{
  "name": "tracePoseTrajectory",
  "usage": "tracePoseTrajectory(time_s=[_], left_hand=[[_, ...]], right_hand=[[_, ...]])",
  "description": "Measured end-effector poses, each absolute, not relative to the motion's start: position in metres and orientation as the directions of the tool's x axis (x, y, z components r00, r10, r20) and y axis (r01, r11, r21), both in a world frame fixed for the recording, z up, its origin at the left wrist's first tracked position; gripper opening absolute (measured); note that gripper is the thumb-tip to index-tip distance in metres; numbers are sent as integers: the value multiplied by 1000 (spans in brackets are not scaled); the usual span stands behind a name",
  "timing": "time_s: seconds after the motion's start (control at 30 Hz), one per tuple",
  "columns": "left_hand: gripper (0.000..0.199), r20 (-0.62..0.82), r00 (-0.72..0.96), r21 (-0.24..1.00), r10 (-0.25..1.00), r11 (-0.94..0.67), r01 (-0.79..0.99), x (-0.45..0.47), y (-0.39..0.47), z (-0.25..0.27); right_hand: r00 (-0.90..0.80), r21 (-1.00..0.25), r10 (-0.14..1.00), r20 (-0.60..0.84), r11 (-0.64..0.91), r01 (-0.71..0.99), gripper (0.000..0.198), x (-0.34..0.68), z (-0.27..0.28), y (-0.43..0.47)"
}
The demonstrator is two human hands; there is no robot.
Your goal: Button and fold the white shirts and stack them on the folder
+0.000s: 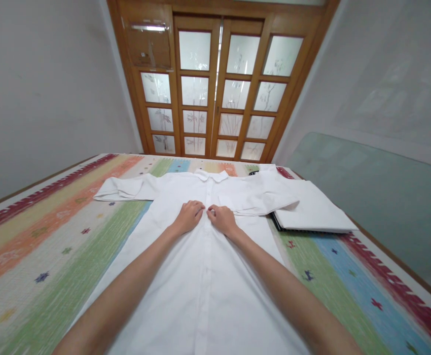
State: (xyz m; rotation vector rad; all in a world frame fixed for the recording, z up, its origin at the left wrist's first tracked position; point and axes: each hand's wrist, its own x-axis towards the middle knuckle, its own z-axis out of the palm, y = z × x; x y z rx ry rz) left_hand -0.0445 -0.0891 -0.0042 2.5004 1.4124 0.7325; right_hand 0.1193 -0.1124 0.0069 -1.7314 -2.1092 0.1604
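Observation:
A white collared shirt lies spread front side up, its collar at the far end and its sleeves out to both sides. Down its middle runs the button placket. My left hand rests on the upper chest, fingers closed in a pinch at the placket's left edge. Just across from it, my right hand is pinched at the placket's right edge. Both hands grip the shirt cloth there; any button between the fingertips is too small to make out.
Beneath the shirt is a striped, patterned cloth. A folded white cloth sits on a dark flat thing at the right, partly under the right sleeve. Wooden glass-paned doors stand beyond, and a pale green panel is at right.

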Motion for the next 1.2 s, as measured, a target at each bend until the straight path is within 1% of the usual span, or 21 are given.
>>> tracePoseTrajectory(time_s=[0.07, 0.13, 0.23, 0.33, 0.4, 0.47, 0.53, 0.6, 0.67, 0.73, 0.8, 0.83, 0.9, 0.97, 1.0, 1.07, 1.1, 1.13, 1.2], left_hand=[[33, 286, 466, 366, 837, -545, 754, -50, -95, -5], [39, 222, 525, 336, 822, -570, 750, -58, -105, -4], [47, 155, 621, 293, 768, -636, 714, -71, -126, -1], [53, 133, 685, 250, 716, -693, 676, -84, -148, 2], [55, 119, 709, 206, 696, -715, 668, -91, -160, 4], [55, 100, 712, 160, 695, -718, 678, -99, -168, 4], [56, 77, 687, 122, 722, -691, 712, -109, -172, 4], [58, 73, 625, 96, 777, -629, 771, -122, -172, 3], [61, 93, 539, 81, 837, -546, 834, -138, -170, 2], [62, 129, 433, 79, 892, -444, 892, -156, -168, 0], [60, 175, 311, 99, 934, -331, 938, -171, -164, 0], [59, 198, 255, 122, 946, -282, 952, -177, -162, 2], [56, 230, 153, 207, 961, -202, 957, -186, -157, 7], [55, 204, 45, 355, 978, -117, 928, -190, -150, 16], [56, 168, -14, 445, 986, -63, 893, -191, -147, 20], [62, 68, -133, 623, 989, 63, 780, -190, -141, 30], [66, 16, -184, 692, 983, 122, 712, -190, -139, 34], [70, -28, -226, 743, 974, 172, 647, -189, -138, 38], [77, -110, -261, 801, 959, 241, 548, -189, -138, 45]], right_hand=[[-190, -300, 953, 237, 258, 918, 26, 120, 7, -117], [-261, -284, 936, 236, 323, 903, 27, 121, 7, -125], [-400, -304, 885, 236, 459, 835, 29, 127, 5, -144], [-510, -300, 821, 259, 570, 765, 28, 134, 3, -169], [-552, -248, 782, 288, 618, 746, 28, 141, 2, -185], [-557, -175, 769, 315, 624, 762, 29, 150, 3, -200], [-511, -105, 798, 321, 566, 818, 26, 163, 4, -213], [-405, -38, 864, 301, 435, 900, 23, 181, 6, -226], [-231, 36, 936, 267, 230, 973, 23, 204, 8, -240], [-11, 95, 972, 235, -11, 995, 30, 229, 11, -255], [153, 90, 972, 179, -171, 981, 36, 250, 14, -270], [196, 53, 971, 134, -205, 977, 36, 259, 16, -276], [189, -90, 981, 35, -186, 978, 34, 271, 19, -287], [121, -310, 992, -31, -125, 942, 33, 276, 22, -294], [103, -435, 993, -56, -117, 893, 33, 276, 24, -296], [133, -659, 983, -128, -184, 729, 29, 274, 28, -298], [170, -735, 968, -186, -252, 629, 29, 273, 31, -298], [205, -784, 946, -251, -323, 530, 31, 272, 34, -298], [234, -827, 898, -372, -435, 356, 47, 270, 40, -297]])
